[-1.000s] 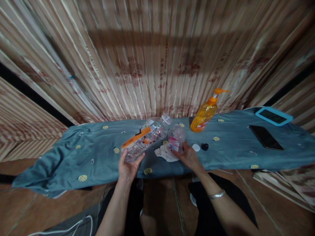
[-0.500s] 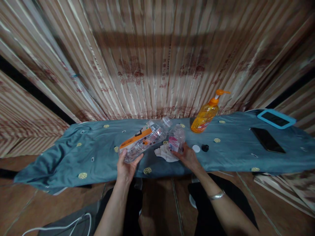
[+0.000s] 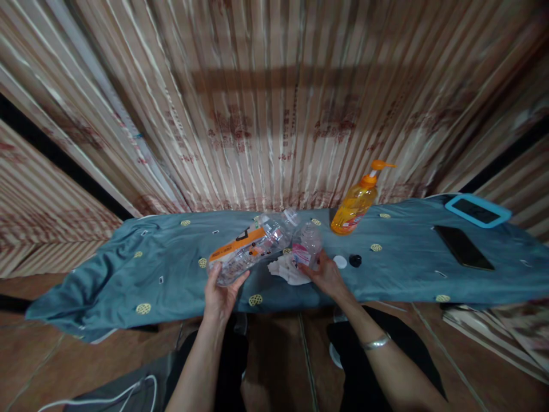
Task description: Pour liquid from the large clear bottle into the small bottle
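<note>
My left hand (image 3: 222,293) is wrapped round the base of a large clear plastic bottle (image 3: 244,252) with an orange and white label. That bottle is tilted, its neck pointing up and to the right. In my right hand (image 3: 323,274) is a smaller clear plastic bottle (image 3: 307,240) with a pink and white label, gripped near its lower end. The two bottle necks are close to each other; whether they touch I cannot tell. Beneath the small bottle lies a crumpled white tissue (image 3: 285,272). A white cap (image 3: 340,261) and a black cap (image 3: 355,261) lie right of my right hand.
An orange pump bottle (image 3: 355,205) stands behind the caps. Farther right lie a black phone (image 3: 463,247) and a blue-framed tablet (image 3: 478,210). A blue-green cloth (image 3: 171,274) covers the narrow table, with a striped curtain (image 3: 266,103) behind it. A white cable (image 3: 107,397) lies below left.
The view has shifted slightly. Both hands keep their hold on the bottles, with hardly any movement.
</note>
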{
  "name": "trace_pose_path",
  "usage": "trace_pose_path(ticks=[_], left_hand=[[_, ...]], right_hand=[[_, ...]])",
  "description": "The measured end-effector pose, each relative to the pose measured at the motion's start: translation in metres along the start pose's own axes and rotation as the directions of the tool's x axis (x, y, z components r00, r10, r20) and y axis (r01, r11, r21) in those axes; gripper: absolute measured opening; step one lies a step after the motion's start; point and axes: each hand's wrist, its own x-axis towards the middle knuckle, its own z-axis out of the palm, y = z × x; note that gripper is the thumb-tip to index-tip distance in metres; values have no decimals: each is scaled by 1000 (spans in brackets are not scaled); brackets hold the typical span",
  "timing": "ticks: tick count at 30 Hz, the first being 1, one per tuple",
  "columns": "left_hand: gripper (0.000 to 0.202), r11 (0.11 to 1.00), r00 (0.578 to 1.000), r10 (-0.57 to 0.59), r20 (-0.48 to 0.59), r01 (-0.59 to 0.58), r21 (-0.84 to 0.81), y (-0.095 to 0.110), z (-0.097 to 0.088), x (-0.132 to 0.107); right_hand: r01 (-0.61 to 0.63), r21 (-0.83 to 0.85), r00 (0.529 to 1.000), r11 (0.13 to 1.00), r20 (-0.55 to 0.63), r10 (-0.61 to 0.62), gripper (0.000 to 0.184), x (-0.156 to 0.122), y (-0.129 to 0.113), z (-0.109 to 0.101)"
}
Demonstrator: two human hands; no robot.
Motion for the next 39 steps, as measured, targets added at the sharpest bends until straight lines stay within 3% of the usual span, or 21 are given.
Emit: trace_pose_path(ticks=[14, 26, 39], left_hand=[[36, 1000, 999, 8, 43, -8, 8, -1, -3, 2], [33, 999, 998, 44, 33, -43, -26, -1, 9, -3], [36, 998, 997, 42, 57, -44, 33, 3, 5, 0]], right_hand=[[-29, -72, 999, 997, -17, 28, 45, -1, -12, -3], [-22, -109, 999, 994, -36, 18, 45, -2, -14, -2], [-32, -119, 999, 992, -6, 32, 44, -1, -16, -2]])
